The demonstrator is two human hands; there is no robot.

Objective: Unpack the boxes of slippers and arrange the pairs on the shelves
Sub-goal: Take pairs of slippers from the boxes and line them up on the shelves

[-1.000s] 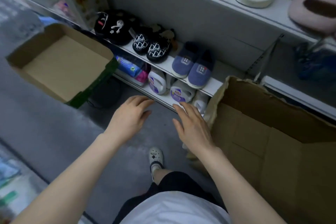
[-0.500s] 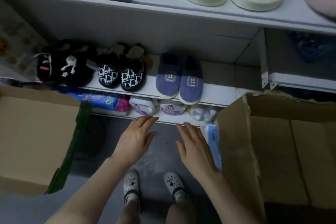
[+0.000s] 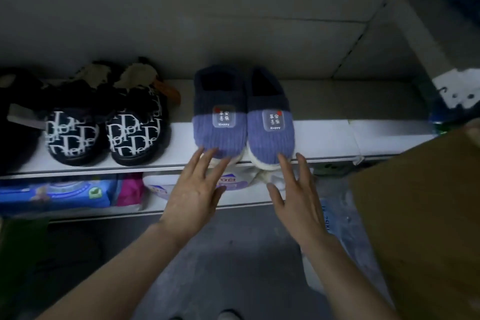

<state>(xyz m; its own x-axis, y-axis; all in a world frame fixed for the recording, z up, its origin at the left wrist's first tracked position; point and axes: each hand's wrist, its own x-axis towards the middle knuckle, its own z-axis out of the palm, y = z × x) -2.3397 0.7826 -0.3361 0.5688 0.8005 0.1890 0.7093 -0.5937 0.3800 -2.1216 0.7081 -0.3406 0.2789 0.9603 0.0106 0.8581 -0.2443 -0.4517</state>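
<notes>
A pair of blue and navy knitted slippers (image 3: 244, 114) stands side by side on the white shelf (image 3: 337, 143), toes over its front edge. My left hand (image 3: 194, 189) reaches up with straight fingers, and its fingertips touch the toe of the left slipper. My right hand (image 3: 293, 189) has spread, straight fingers, the tips at the toe of the right slipper. Neither hand holds anything. A black pair with white letter pattern (image 3: 106, 127) stands to the left on the same shelf.
A brown cardboard box (image 3: 420, 215) stands at the right, close to my right arm. A dark fluffy slipper (image 3: 15, 122) sits at the far left. Below are blue wipe packs (image 3: 57, 192) and a detergent bottle (image 3: 161, 187). Grey floor lies beneath my arms.
Both hands have moved up and forward from below the shelf until their fingertips reach the toes of the blue slippers. The camera has come closer to the shelf.
</notes>
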